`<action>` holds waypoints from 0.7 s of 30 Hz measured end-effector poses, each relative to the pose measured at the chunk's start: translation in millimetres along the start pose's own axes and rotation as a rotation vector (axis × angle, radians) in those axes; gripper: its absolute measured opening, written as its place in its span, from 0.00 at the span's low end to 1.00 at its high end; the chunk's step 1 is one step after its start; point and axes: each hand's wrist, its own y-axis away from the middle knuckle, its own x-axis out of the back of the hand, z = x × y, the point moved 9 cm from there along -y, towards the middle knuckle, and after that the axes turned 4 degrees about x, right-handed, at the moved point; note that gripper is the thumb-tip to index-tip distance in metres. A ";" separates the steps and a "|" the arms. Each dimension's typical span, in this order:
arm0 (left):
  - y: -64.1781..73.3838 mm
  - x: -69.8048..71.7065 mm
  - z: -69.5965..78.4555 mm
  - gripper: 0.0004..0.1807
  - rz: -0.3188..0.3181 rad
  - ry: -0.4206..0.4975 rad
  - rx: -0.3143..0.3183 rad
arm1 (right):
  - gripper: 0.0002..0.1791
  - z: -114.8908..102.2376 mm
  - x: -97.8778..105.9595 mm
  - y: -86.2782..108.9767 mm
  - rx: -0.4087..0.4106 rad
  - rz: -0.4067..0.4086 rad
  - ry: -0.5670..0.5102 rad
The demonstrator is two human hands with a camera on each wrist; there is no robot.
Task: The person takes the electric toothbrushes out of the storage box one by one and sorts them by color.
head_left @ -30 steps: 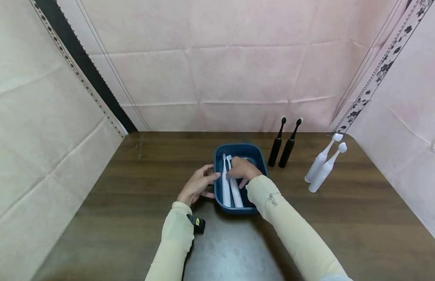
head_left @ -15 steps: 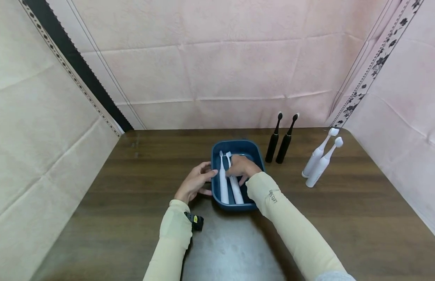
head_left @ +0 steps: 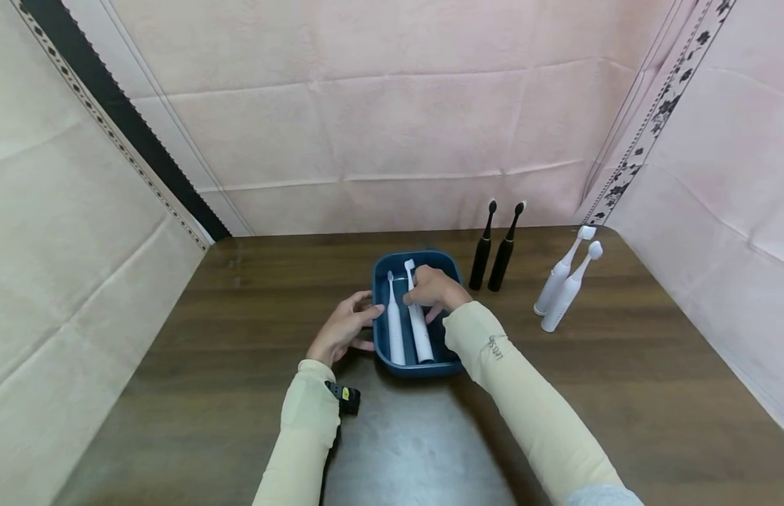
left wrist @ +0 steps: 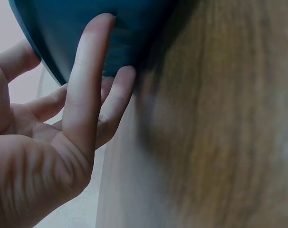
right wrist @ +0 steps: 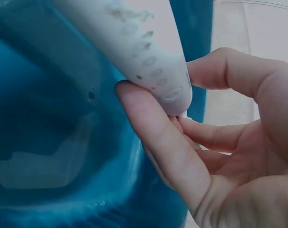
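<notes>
1. A pale cloth (head_left: 81,295) with a dark border strip covers the wall along the left edge of the worktop (head_left: 227,393).
2. A cream sleeve (head_left: 303,429) reaches in from the near edge, with a small black device (head_left: 349,399) at its wrist.
3. The left hand (head_left: 341,328) holds the left side of the blue tray (head_left: 417,371): the thumb lies over the rim and the loosely bent, spread fingers lie against the outer wall.
4. The tray sits midway between the worktop's left and right edges, nearer the far edge than the near one.
5. Inside it, a white toothbrush (head_left: 395,334) lies along the left wall, its head towards the far edge.
6. Right of that, apart from it, is a second white toothbrush (head_left: 420,334), also inside the tray with its head to the far edge; whether its lower end touches the tray floor I cannot tell.
7. The right hand (head_left: 437,288) pinches this second brush by the upper handle, fingertips closed on both sides.
8. Near the far edge, just right of the tray, stand two black toothbrushes (head_left: 480,258), side by side.
9. Towards the far right corner stand two more white toothbrushes (head_left: 564,299), close together.
</notes>
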 end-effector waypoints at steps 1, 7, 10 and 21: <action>-2.9 1.3 -2.3 0.34 0.003 0.002 0.001 | 0.14 -1.3 1.8 0.9 0.005 0.005 0.001; -10.2 6.2 -8.5 0.33 0.032 0.012 -0.011 | 0.14 -10.3 11.9 7.3 0.046 0.043 0.000; -10.0 5.8 -8.8 0.33 0.038 0.013 -0.014 | 0.16 -14.4 16.6 11.3 0.063 0.056 -0.013; -9.7 4.9 -10.0 0.34 0.041 0.008 -0.005 | 0.22 -33.8 33.6 23.5 0.171 0.177 -0.010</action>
